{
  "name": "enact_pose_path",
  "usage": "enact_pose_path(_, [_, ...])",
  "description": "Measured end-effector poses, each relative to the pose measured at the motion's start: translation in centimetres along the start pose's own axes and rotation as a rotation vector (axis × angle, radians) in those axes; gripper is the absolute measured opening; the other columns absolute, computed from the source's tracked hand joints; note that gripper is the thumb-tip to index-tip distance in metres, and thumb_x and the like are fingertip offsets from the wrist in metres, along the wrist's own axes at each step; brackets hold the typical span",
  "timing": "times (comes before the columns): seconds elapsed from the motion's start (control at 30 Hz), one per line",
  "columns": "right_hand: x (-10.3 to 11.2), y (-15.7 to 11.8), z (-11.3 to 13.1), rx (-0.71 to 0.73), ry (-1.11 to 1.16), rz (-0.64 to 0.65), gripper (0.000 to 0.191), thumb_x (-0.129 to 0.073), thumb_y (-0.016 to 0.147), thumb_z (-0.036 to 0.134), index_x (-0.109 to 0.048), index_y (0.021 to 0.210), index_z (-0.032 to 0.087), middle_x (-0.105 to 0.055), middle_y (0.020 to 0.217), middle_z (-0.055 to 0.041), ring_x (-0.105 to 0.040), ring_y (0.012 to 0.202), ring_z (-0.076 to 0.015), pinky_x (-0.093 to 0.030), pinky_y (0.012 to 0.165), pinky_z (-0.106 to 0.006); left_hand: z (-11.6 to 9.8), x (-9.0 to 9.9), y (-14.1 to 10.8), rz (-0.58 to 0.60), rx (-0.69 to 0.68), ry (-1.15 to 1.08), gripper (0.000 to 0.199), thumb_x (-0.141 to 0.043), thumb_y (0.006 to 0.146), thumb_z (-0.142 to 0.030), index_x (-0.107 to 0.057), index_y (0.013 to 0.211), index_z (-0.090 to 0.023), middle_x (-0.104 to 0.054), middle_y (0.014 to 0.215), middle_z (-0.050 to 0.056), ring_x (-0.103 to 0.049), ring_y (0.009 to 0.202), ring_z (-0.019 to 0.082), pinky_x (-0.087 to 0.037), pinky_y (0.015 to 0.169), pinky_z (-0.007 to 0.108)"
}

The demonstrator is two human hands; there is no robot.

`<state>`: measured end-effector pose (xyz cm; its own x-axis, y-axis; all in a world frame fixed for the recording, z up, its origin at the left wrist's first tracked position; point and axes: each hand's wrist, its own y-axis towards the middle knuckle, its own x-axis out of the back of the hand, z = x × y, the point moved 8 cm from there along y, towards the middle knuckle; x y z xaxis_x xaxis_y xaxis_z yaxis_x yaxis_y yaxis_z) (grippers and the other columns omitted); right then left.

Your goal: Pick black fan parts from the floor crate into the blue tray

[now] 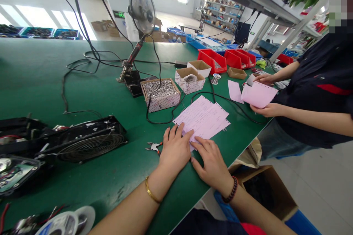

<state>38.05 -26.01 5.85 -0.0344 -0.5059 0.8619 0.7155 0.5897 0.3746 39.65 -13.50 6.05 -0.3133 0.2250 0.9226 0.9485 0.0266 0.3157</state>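
Pink sheets [202, 115] with printed lines and punched edges lie overlapping on the green table [118, 176], near its edge and just in front of the wearer. The left hand [176, 148] is palm down with its fingers spread wide, their tips on the lower left part of the sheets. The right hand [211, 161] is loosely open beside it, fingertips at the lower edge of the paper. Neither hand appears to grip anything, though what lies under the palms cannot be seen.

For a steady hold, light, even pressure from flat fingers seems best; pushing sideways could make the loose layers slide apart or crease. One hand can anchor the stack while the other squares the edges, as the sheets are fanned rather than aligned. The side cutters [153, 146] lie just beside the left hand, with their handles running toward and partly hidden by it, so that palm is better kept light and clear of them. The black cable [162, 122] curves near the top left of the sheets, by the box of small metal parts [164, 99], and could snag a corner. At the right, a co-worker [311, 80] holds another pink paper [259, 94].
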Motion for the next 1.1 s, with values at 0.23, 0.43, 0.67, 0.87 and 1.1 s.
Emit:
enact_pose_path(0.23, [0.2,-0.1,0.3,0.005,0.03,-0.026,0.038,-0.055,0.097,0.024,-0.055,0.135,0.019,-0.053,0.141,-0.0123,-0.047,0.124,-0.0321,-0.043,0.107,-0.054,-0.1,0.2,0.0,0.002,-0.003,-0.001,0.043,-0.049,0.096,-0.02,-0.068,0.132,-0.034,-0.054,0.152,0.009,-0.049,0.139,0.033,-0.031,0.12,0.058])
enact_pose_path(0.43, [5.0,-1.7,-0.2,0.05,0.093,-0.361,0.034,-0.049,0.099,0.02,-0.05,0.133,0.021,-0.051,0.133,-0.0146,-0.05,0.126,-0.0296,-0.044,0.106,-0.052,-0.2,0.4,0.1,0.038,0.014,-0.015,0.044,-0.05,0.095,-0.019,-0.068,0.132,-0.034,-0.053,0.153,0.009,-0.048,0.14,0.034,-0.03,0.121,0.058])
enact_pose_path(0.67, [7.6,-0.5,-2.4,-0.007,-0.124,-0.359,0.058,-0.05,0.102,0.032,-0.029,0.154,0.016,-0.04,0.154,-0.0197,-0.032,0.146,-0.0357,-0.035,0.115,-0.06,-0.3,0.2,0.2,0.065,0.008,0.004,0.042,-0.05,0.095,-0.02,-0.068,0.132,-0.026,-0.053,0.153,0.011,-0.047,0.141,0.035,-0.028,0.121,0.057])
enact_pose_path(0.87, [1.0,0.1,-2.1,0.043,-0.201,0.095,0.047,-0.058,0.1,0.039,-0.054,0.141,0.016,-0.049,0.149,-0.0147,-0.043,0.136,-0.0322,-0.031,0.118,-0.054,-0.1,0.1,0.3,0.047,0.041,0.029,0.053,-0.044,0.093,-0.013,-0.052,0.144,-0.006,-0.058,0.146,0.018,-0.048,0.14,0.031,-0.027,0.122,0.053])
enact_pose_path(1.1, [0.9,0.2,-2.7,0.014,-0.137,0.022,0.043,-0.059,0.099,0.036,-0.056,0.138,0.019,-0.052,0.138,-0.0146,-0.045,0.128,-0.0324,-0.034,0.114,-0.055,0.1,0.3,0.3,0.03,0.069,-0.038,0.074,-0.042,0.089,-0.008,-0.024,0.161,-0.012,-0.059,0.146,0.015,-0.049,0.138,0.029,-0.027,0.121,0.052])
